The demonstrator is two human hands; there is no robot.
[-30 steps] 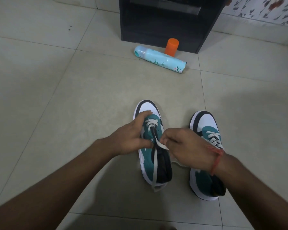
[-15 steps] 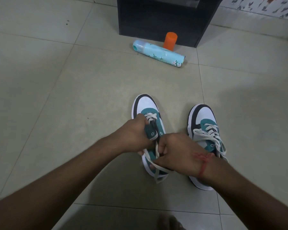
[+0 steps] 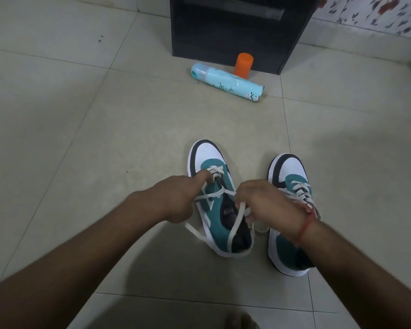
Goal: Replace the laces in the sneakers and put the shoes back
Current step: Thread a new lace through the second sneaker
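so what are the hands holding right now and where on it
Both hold the white lace of the left sneaker: left hand grips one end, right hand pinches the other in its fingers.

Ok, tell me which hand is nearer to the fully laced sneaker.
Right. The right hand lies against the fully laced sneaker, its wrist over that sneaker's laces; the left hand is on the far side of the other sneaker.

Both hands (image 3: 173, 200) (image 3: 268, 205) on the left sneaker's (image 3: 217, 205) white lace (image 3: 234, 231), tiled floor (image 3: 81, 138)
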